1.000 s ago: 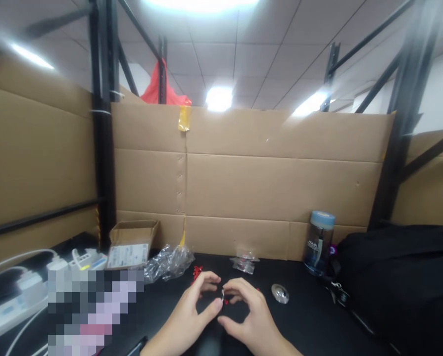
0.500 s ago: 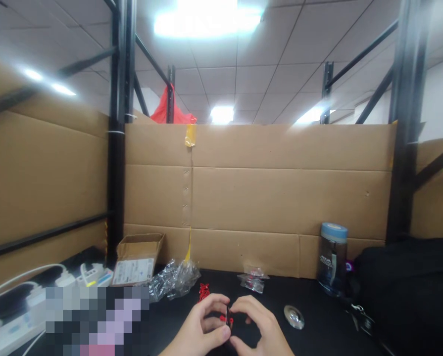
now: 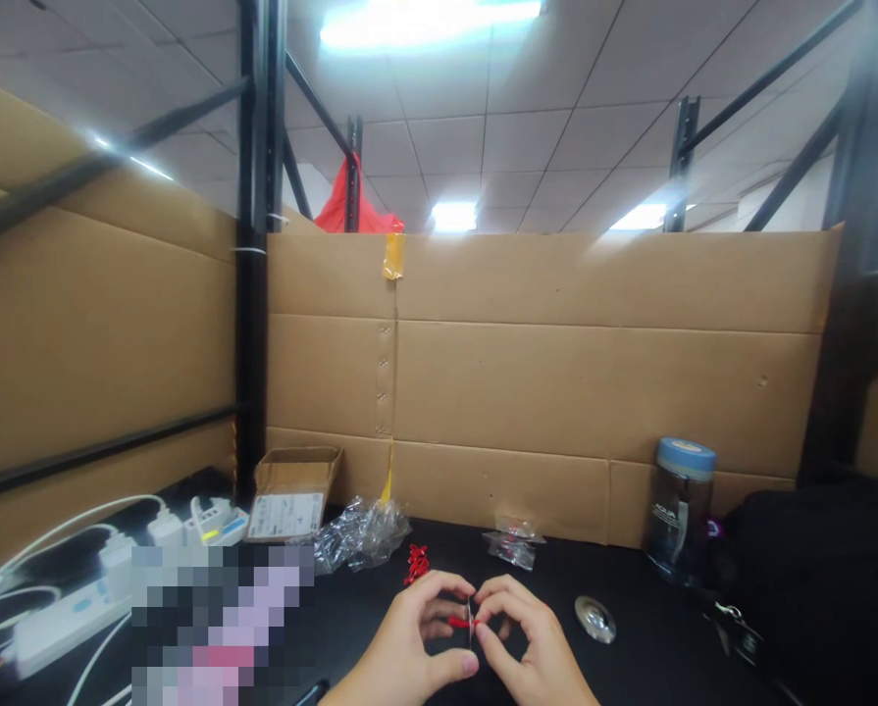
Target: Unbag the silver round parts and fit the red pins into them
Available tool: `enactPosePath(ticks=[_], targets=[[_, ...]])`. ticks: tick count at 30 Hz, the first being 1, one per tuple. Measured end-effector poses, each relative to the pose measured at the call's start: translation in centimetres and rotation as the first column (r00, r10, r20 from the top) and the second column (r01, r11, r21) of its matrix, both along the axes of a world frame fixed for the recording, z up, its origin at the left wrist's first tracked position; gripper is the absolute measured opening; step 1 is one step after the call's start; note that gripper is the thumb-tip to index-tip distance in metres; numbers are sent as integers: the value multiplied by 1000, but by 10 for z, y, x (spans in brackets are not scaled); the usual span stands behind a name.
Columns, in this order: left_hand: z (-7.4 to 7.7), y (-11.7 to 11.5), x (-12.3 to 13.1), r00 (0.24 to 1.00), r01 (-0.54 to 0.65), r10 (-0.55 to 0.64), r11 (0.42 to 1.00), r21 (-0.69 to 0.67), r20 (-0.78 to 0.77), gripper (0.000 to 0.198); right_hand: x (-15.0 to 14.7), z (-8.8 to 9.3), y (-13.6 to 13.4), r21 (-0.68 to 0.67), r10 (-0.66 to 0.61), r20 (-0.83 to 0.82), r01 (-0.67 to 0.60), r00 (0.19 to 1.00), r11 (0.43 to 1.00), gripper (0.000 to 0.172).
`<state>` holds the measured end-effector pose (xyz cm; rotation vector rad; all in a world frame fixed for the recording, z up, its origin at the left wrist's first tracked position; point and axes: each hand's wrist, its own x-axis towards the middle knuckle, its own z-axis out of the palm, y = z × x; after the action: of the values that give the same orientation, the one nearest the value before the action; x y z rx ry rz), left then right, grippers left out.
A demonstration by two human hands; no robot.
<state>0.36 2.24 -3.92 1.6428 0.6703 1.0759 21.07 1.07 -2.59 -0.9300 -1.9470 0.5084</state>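
My left hand (image 3: pixel 428 637) grips a thin, flat piece (image 3: pixel 471 628), seen edge-on, between thumb and fingers. A small red part (image 3: pixel 457 622) crosses the middle of this piece. From the other side, my right hand (image 3: pixel 523 637) pinches at the red part's right end, its fingertips against the thin piece. The exact kind of both is too small to make out. Just beyond my left hand lies a small heap of red pieces (image 3: pixel 417 564). A round, shiny metal disc (image 3: pixel 595 620) rests on the black table to the right of my right hand.
Crumpled clear plastic (image 3: pixel 361 534) and an open cardboard box (image 3: pixel 295 490) stand at the back left. Small plastic bags (image 3: pixel 513 544) lie behind my hands. Left is a white power strip (image 3: pixel 71 618) with cables. A blue-lidded bottle (image 3: pixel 681 510) and black bag (image 3: pixel 821 569) stand right.
The view has shifted a little, so things appear further right. My right fingers have closed in from a wider spread to pinch at the red part; the left hand keeps its hold.
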Motion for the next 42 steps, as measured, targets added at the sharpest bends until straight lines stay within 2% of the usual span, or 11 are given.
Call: enactPosePath(ticks=[6, 12, 15, 21, 25, 28, 31, 34, 37, 39, 42], targets=[[9, -6, -4, 993, -114, 118, 987, 112, -30, 50, 4, 10, -3, -78, -106, -84, 99, 991, 992, 17], [18, -9, -5, 988, -90, 112, 977, 194, -105, 49, 8, 20, -6, -23, -136, -70, 135, 988, 991, 14], [23, -10, -8, 981, -42, 79, 978, 202, -177, 44, 10, 19, -5, 46, -139, 11, 138, 990, 989, 11], [21, -9, -16, 857, 56, 164, 913, 405, -488, 37, 17, 10, 4, 119, -184, 237, 159, 954, 980, 9], [20, -9, -19, 804, 131, 169, 885, 446, -571, 35, 24, 3, 12, 90, -223, 315, 205, 922, 975, 12], [25, -5, -26, 749, 92, 284, 850, 518, -598, 26, 27, 1, 16, 67, -222, 341, 212, 914, 975, 12], [31, 6, -42, 608, -48, 531, 767, 640, -590, 22, 29, 2, 17, 82, -230, 349, 215, 909, 973, 8], [33, 18, -62, 329, -230, 746, 658, 717, -579, 30, 30, 5, 17, 112, -245, 355, 219, 902, 969, 5], [29, 26, -76, 79, -319, 775, 616, 720, -627, 37, 30, 6, 17, 127, -238, 358, 206, 903, 970, 6], [25, 29, -81, 1, -322, 743, 634, 703, -669, 40, 30, 5, 17, 131, -232, 357, 197, 905, 972, 7], [22, 30, -84, -57, -327, 696, 664, 673, -715, 46, 31, 5, 17, 130, -231, 355, 196, 906, 972, 6]])
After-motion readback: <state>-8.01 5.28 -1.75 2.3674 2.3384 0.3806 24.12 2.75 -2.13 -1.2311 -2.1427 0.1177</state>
